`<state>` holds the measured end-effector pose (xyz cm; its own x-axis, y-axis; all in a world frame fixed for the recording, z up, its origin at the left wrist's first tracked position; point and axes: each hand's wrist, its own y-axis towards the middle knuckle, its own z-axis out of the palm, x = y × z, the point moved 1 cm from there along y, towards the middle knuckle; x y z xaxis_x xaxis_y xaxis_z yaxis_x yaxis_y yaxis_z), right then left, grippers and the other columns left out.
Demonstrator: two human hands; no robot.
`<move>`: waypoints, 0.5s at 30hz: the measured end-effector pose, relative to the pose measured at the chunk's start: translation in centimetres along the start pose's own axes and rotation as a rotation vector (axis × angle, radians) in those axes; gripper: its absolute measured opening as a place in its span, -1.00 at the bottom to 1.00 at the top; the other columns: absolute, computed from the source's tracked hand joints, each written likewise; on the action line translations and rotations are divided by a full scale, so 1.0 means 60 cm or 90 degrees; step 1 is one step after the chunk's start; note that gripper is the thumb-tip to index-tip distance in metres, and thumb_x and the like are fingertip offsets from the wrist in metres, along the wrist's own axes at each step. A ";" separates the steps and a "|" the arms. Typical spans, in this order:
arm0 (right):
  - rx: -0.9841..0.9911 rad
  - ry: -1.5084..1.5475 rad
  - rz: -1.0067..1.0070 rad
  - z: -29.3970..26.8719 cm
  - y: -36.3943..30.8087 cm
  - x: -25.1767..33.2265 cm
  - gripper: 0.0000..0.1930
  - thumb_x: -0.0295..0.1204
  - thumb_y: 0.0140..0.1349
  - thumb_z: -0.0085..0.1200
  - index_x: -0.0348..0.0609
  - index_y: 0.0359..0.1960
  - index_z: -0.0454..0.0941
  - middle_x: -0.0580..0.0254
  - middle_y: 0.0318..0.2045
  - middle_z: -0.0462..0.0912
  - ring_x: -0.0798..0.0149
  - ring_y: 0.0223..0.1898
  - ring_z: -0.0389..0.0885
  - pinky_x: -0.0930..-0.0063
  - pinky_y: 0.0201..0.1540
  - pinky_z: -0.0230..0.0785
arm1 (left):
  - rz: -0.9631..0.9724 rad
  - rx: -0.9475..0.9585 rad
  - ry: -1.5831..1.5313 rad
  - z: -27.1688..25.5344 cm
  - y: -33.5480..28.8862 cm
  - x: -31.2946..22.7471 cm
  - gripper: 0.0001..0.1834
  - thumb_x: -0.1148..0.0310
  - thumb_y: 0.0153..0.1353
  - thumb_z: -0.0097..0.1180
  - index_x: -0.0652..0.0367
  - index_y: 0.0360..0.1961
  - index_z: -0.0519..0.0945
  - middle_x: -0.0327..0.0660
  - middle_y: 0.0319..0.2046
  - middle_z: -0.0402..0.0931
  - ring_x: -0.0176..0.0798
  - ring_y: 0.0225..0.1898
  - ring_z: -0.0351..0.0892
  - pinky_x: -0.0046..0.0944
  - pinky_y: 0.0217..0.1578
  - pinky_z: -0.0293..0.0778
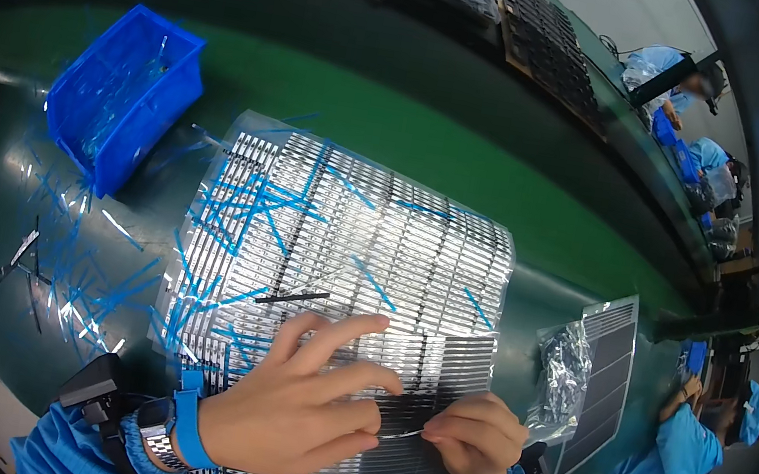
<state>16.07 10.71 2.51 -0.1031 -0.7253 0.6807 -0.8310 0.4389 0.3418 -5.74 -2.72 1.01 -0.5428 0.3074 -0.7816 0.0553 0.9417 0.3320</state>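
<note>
A large sheet of narrow black and silver strips (365,265) lies on the green table under my hands. My left hand (296,404) rests over its near part, fingers spread and holding nothing. Right of it, my right hand (478,439) pinches the end of a thin strip (402,435) at a darker patch of the sheet. Blue film slivers (244,204) are scattered over the sheet's left side, and a loose black strip (292,297) lies just beyond my left fingers.
A blue bin (144,132) with clear film scraps stands at the far left. More blue slivers (94,290) litter the table below it. To the right lie a crumpled clear bag (563,368) and a dark-panelled sheet (602,375). A co-worker in blue (680,453) sits beyond them.
</note>
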 end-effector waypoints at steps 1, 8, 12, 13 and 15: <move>-0.001 -0.001 -0.004 0.000 -0.001 -0.002 -0.76 -0.53 -0.07 0.50 -0.13 -0.29 0.80 0.25 -0.34 0.73 0.24 -0.37 0.69 0.41 -0.33 0.57 | 0.001 0.000 0.001 0.000 0.000 0.000 -0.81 0.21 0.23 0.33 0.03 -0.41 0.61 -0.28 0.15 0.46 0.11 0.46 0.11 0.27 0.23 0.09; -0.003 -0.006 0.002 -0.006 0.000 0.006 -0.78 -0.51 -0.05 0.50 -0.13 -0.32 0.79 0.27 -0.36 0.73 0.25 -0.37 0.69 0.42 -0.32 0.57 | -0.006 0.005 -0.013 -0.005 0.001 -0.003 -0.82 0.21 0.22 0.34 0.02 -0.40 0.61 -0.28 0.15 0.46 0.13 0.47 0.09 0.27 0.25 0.08; -0.015 -0.008 -0.005 -0.005 -0.002 0.002 -0.79 -0.51 -0.05 0.50 -0.13 -0.33 0.79 0.28 -0.37 0.73 0.25 -0.37 0.69 0.42 -0.33 0.57 | -0.023 0.003 -0.010 -0.005 0.002 -0.002 -0.80 0.19 0.22 0.35 0.01 -0.39 0.61 -0.27 0.15 0.46 0.14 0.48 0.08 0.28 0.24 0.08; -0.017 -0.012 -0.006 -0.005 -0.003 0.001 -0.79 -0.51 -0.05 0.50 -0.13 -0.33 0.79 0.28 -0.38 0.72 0.25 -0.37 0.69 0.41 -0.33 0.57 | -0.024 0.003 -0.010 -0.005 0.001 -0.001 -0.80 0.19 0.22 0.35 0.01 -0.39 0.61 -0.27 0.15 0.46 0.14 0.48 0.08 0.28 0.24 0.08; -0.019 -0.015 -0.009 -0.005 -0.003 0.001 -0.79 -0.51 -0.05 0.50 -0.13 -0.33 0.79 0.28 -0.38 0.72 0.25 -0.38 0.69 0.41 -0.34 0.56 | -0.034 0.002 0.005 -0.004 -0.001 0.003 -0.78 0.13 0.15 0.43 -0.07 -0.37 0.64 -0.37 0.15 0.54 0.13 0.47 0.13 0.22 0.22 0.04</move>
<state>16.40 10.75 2.68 -0.1040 -0.7436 0.6605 -0.8157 0.4437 0.3711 -6.03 -2.77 0.99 -0.5522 0.2550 -0.7938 0.0288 0.9574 0.2875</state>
